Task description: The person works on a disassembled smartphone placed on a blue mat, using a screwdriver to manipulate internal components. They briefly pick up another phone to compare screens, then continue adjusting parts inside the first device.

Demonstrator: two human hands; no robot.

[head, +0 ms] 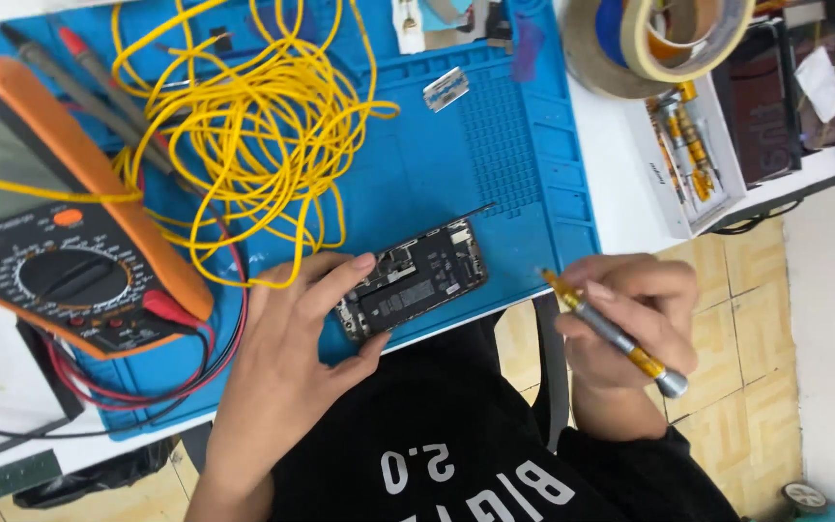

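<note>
Black opened smartphone (416, 278) lies at the near edge of the blue repair mat (437, 164), pinched by the left hand (287, 358). Right hand (625, 314) grasps a precision screwdriver (611, 333), apart to the phone's right. Risk: phone slipping off the edge; yellow wire (244, 126) beyond may snag.

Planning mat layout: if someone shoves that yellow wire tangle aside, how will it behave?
The yellow wire lies in loose, springy loops, so it is probably floppy and light, dragging rather than sliding as one piece. It drapes over the multimeter and crosses the probe leads, so a push would likely snag them.
</note>
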